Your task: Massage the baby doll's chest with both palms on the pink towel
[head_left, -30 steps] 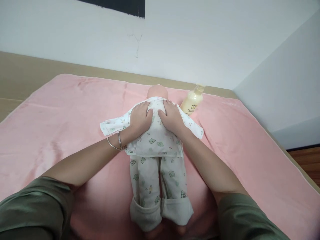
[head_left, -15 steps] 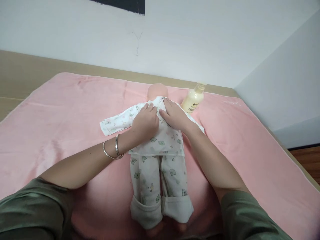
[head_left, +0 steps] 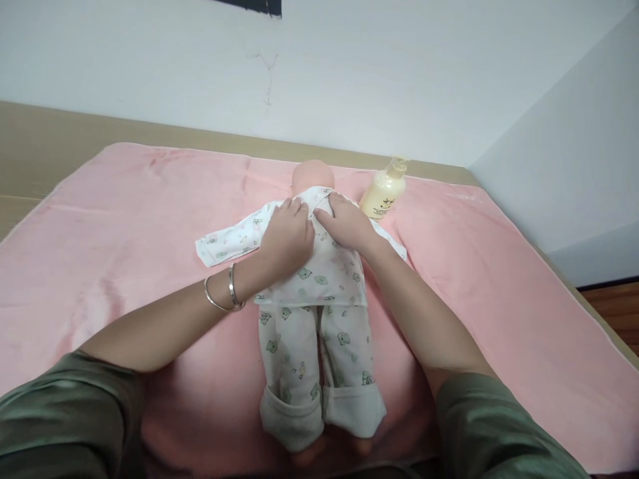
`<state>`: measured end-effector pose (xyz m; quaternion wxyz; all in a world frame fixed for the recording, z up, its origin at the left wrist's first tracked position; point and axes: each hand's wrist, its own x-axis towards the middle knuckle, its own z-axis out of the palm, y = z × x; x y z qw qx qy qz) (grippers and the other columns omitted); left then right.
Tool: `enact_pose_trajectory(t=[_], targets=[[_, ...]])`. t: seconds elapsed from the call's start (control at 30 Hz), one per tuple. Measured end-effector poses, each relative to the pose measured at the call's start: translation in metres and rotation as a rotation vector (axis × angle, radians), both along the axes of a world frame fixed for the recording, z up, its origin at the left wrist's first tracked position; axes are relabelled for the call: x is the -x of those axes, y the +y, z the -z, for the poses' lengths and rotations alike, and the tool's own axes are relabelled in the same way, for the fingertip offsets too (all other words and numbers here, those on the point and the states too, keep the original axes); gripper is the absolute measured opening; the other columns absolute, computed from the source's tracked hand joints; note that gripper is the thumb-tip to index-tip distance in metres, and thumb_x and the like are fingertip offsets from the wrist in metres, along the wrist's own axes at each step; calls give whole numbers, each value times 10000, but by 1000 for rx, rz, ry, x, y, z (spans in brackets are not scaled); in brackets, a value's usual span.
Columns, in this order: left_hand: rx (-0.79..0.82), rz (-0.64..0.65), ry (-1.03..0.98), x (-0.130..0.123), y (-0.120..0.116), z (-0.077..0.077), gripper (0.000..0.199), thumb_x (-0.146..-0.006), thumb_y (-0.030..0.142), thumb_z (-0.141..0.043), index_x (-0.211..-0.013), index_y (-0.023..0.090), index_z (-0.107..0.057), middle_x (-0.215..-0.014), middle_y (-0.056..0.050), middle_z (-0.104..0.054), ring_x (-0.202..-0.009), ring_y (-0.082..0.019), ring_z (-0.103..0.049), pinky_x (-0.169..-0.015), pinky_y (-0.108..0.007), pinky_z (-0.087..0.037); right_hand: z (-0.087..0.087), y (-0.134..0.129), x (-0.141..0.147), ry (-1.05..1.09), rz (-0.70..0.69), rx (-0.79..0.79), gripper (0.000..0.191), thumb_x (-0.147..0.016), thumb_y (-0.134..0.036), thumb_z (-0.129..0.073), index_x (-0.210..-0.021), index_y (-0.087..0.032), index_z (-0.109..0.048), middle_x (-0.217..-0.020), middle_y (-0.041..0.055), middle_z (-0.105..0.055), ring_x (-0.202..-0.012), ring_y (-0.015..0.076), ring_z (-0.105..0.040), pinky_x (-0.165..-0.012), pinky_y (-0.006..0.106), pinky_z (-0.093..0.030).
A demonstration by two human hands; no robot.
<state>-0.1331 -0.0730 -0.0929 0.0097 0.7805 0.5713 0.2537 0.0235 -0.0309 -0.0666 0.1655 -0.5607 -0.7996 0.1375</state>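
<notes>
A baby doll (head_left: 313, 174) lies on a pink blanket, its head away from me and its feet toward me. It wears a white printed top (head_left: 319, 276) and matching trousers (head_left: 344, 346) with cuffs turned up. My left hand (head_left: 289, 233) rests on the upper left of the top, fingers curled down onto the cloth near the collar; whether they pinch it is hard to tell. Across from it, my right hand (head_left: 344, 223) lies on the upper right of the chest, with the thumb apart from the fingers.
A pale yellow pump bottle (head_left: 383, 194) leans on the blanket right of the doll's head. The pink blanket (head_left: 499, 286) covers a wooden surface (head_left: 44, 136) that meets a white wall at the back.
The view has shifted slightly. The fingers of my left hand look a little less bunched on the cloth, and my right hand stays on the doll's chest.
</notes>
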Motion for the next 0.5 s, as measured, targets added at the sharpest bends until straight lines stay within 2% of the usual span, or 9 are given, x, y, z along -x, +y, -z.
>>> enact_pose_trajectory(t=[0.07,0.13,0.23,0.3,0.4,0.5], targets=[[-51,24,24,-5,-7,6,430,-959,166,-339,-1270,28,-603,-1427,-246,-587,-1413,-362,-488,-1193,-542,-391,2,6,-4,11,-20,9,595,-998,-465,-410,-1427,-68,-518,-1497,209,-567,-1372,373,-529,-1126,519,-456],[-53,27,7,-5,-7,9,455,-956,169,-337,-1311,30,-586,-1474,-234,-561,-1450,-353,-456,-1218,-546,-367,2,4,-2,-27,-40,-4,606,-1013,-443,-375,-1441,-33,-504,-1491,227,-567,-1375,377,-525,-1147,525,-435],[16,-9,-51,2,6,6,471,-954,210,-346,-1345,69,-568,-1470,-193,-581,-1422,-334,-487,-1214,-534,-379,2,-13,10,-143,-26,-78,616,-1030,-348,-324,-1458,79,-446,-1510,308,-513,-1432,409,-469,-1209,547,-359],[84,-43,-89,10,17,1,441,-959,252,-352,-1288,91,-597,-1383,-186,-640,-1321,-329,-570,-1160,-513,-440,5,-27,20,-186,-10,-138,621,-1029,-303,-310,-1482,112,-399,-1537,339,-463,-1475,433,-415,-1230,570,-325],[136,-64,-116,17,26,-4,390,-982,308,-334,-1142,129,-642,-1191,-167,-713,-1120,-312,-664,-1031,-473,-529,9,-37,28,-159,-20,-191,614,-1022,-287,-303,-1517,69,-382,-1578,316,-424,-1512,441,-357,-1235,602,-314],[81,-69,-51,13,18,-2,437,-996,278,-304,-1209,76,-628,-1241,-208,-692,-1190,-336,-643,-1077,-494,-501,11,-25,22,-103,-23,-137,616,-1004,-279,-320,-1525,44,-381,-1600,288,-408,-1517,421,-355,-1236,595,-320]])
